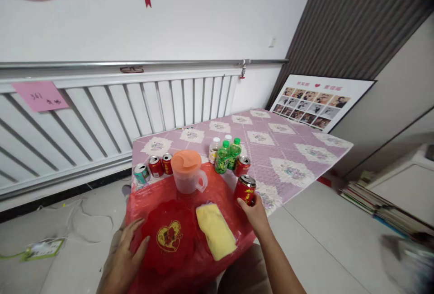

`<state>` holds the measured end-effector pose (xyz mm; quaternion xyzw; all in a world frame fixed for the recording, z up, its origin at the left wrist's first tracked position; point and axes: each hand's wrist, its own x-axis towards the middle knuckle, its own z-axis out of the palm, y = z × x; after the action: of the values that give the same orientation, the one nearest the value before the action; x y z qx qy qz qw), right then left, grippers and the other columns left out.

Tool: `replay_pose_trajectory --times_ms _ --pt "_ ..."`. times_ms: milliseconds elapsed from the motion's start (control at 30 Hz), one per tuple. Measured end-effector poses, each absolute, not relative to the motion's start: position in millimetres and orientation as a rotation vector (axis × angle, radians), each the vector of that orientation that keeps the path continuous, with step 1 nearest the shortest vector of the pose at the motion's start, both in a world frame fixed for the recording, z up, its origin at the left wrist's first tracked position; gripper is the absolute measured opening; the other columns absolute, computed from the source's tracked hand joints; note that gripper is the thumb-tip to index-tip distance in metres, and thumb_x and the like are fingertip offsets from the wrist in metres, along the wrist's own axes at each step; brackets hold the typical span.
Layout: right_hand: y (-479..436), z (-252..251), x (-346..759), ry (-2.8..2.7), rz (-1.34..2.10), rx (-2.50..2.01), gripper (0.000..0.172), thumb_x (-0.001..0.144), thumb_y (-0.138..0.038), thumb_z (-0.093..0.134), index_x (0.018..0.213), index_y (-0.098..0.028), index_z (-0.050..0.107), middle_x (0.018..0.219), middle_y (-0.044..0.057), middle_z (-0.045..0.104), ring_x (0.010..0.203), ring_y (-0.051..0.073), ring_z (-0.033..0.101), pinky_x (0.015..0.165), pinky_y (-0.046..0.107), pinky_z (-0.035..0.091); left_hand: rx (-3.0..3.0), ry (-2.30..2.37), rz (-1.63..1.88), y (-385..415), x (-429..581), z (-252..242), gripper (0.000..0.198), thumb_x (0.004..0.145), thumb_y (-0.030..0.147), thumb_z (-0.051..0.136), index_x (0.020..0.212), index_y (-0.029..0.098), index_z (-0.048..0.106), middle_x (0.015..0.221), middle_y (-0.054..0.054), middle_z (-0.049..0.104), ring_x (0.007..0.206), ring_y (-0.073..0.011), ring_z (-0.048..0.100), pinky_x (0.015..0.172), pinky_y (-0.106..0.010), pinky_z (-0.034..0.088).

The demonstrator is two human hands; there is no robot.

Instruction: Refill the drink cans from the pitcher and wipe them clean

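One red can (244,190) stands upright near the right edge of the red plastic sheet (152,199). Your right hand (255,212) is on it. Your fingers (244,202) wrap round its lower part from the side near you, so you are gripping it. You can see its silver top.

Your left hand (127,251) lies flat and loose on the left rim of the red plate (167,240). It grips nothing. The plate has a gold heart in the middle. Just right of the plate lies a yellow cloth (216,231), between your two hands.

Behind the plate stands a clear jug (188,177) with an orange lid. Left of the jug, three cans (155,166) stand in a row, one teal and two red. Right of the jug are two green bottles (223,158) with a pale bottle (214,149) beside them. A second can (242,165) sits just behind the one you hold.

All of this is on the worktop (294,158), which has a purple cloth with flower squares. A white radiator (101,113) runs along the wall behind it. A picture board (318,104) leans at the far right.
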<state>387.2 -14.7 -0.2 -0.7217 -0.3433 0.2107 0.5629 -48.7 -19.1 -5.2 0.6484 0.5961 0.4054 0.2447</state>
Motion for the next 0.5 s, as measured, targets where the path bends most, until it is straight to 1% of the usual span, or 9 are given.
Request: replay_pose_trajectory --times_ms 67,133,300,400,500 --pt "-1 -3 396 -0.818 0.465 -1.707 0.055 0.061 -0.046 0.075 0.105 -0.019 0.057 0.1 0.011 0.07 0.087 0.028 0.069 0.082 0.043 0.055 1.792 1.665 1.048 -20 -59 -17 0.048 0.082 0.05 0.062 0.124 0.027 0.059 0.135 -0.008 0.058 0.127 -0.0314 0.055 0.108 -0.056 0.047" --pt "14 -8 402 -0.842 0.43 -1.709 0.057 0.06 -0.046 0.075 0.106 -0.018 0.058 0.103 0.011 0.07 0.091 0.028 0.068 0.086 0.044 0.054 1.797 1.665 1.036 -20 -65 -24 0.048 0.084 0.052 0.059 0.124 0.026 0.059 0.135 -0.009 0.058 0.126 -0.0311 0.056 0.107 -0.055 0.048" --pt "54 -20 406 -0.889 0.333 -1.73 0.064 0.056 -0.043 0.078 0.11 -0.016 0.059 0.109 0.015 0.067 0.104 0.033 0.063 0.096 0.05 0.048 1.807 1.647 1.112 -16 -64 -22 0.047 0.081 0.056 0.061 0.117 0.025 0.065 0.129 -0.011 0.062 0.12 -0.0328 0.061 0.1 -0.054 0.054" --pt "72 -28 407 -0.93 0.308 -1.716 0.064 0.055 -0.042 0.078 0.112 -0.016 0.061 0.111 0.014 0.067 0.105 0.033 0.062 0.097 0.049 0.048 1.828 1.619 1.159 -14 -64 -22 0.047 0.078 0.056 0.064 0.112 0.024 0.068 0.126 -0.012 0.065 0.115 -0.0331 0.064 0.091 -0.05 0.06" --pt "84 -35 408 -0.954 0.281 -1.701 0.063 0.055 -0.039 0.078 0.112 -0.016 0.062 0.11 0.013 0.068 0.104 0.032 0.064 0.096 0.048 0.049 1.851 1.573 1.181 -12 -67 -24 0.043 0.078 0.053 0.066 0.11 0.024 0.069 0.123 -0.011 0.066 0.11 -0.0308 0.067 0.084 -0.043 0.063"
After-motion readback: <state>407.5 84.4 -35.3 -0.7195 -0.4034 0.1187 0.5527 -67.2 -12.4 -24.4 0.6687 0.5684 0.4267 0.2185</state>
